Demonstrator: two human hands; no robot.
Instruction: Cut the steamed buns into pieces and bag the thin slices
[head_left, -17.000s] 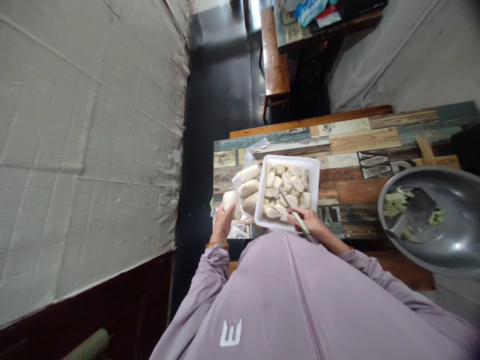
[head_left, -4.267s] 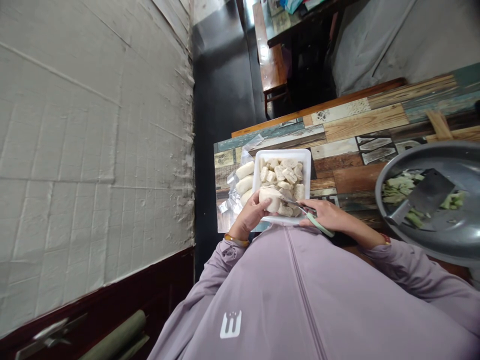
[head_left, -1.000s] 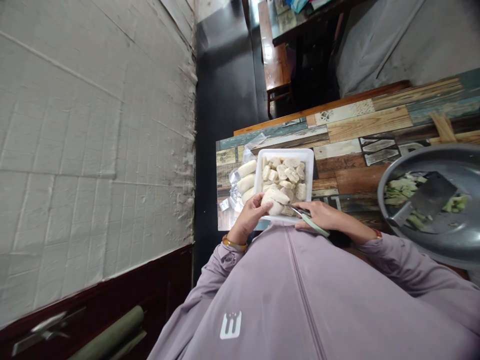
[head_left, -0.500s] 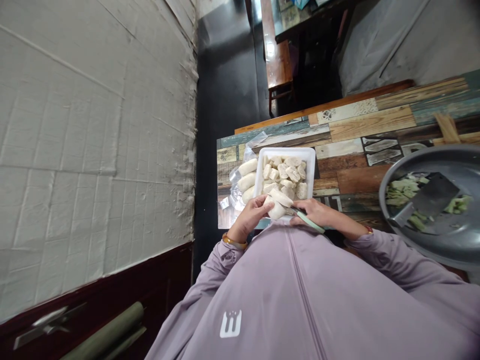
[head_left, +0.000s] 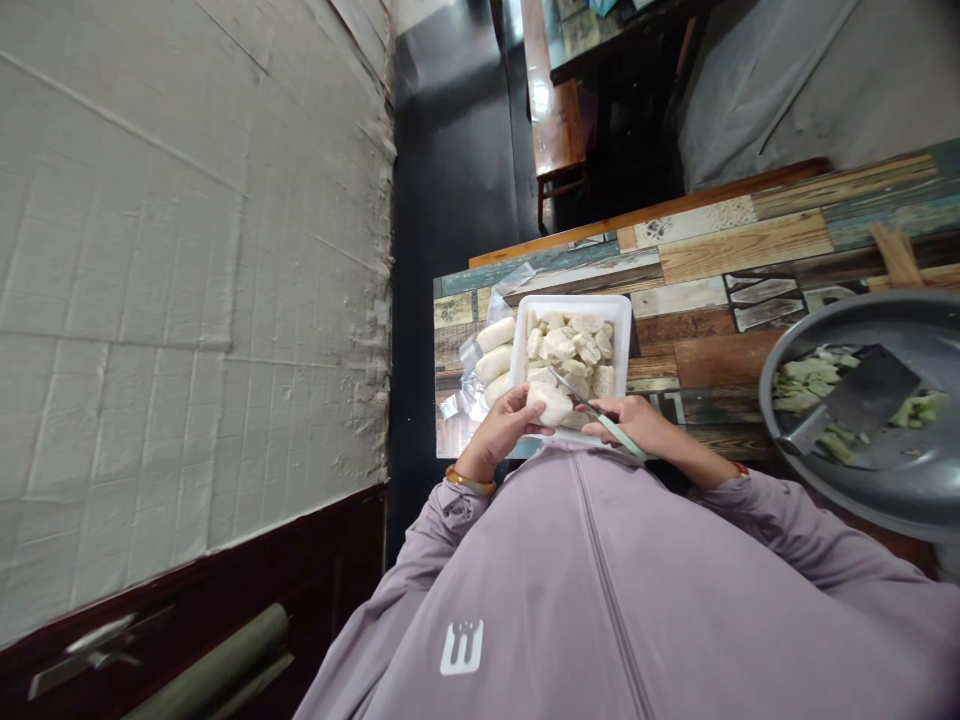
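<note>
My left hand grips a thick white piece of a pale roll over the near side of a white tray. Fingers of my right hand are wrapped round a small knife with a light green handle. Its thin blade points away and to the left, along the right edge of the held piece. Several cut off-white chunks fill the tray. Uncut oblong white rolls lie just left of it, beside clear plastic wrapping.
A large metal basin stands at the right, with a cleaver lying over chopped green vegetables. Patterned wood planks cover the table. A white wall rises to the left; a wooden bench is beyond.
A slice that lay across the held piece has come off, and another chunk now lies on the pile in the tray. The knife blade now shows, pointing away from me.
</note>
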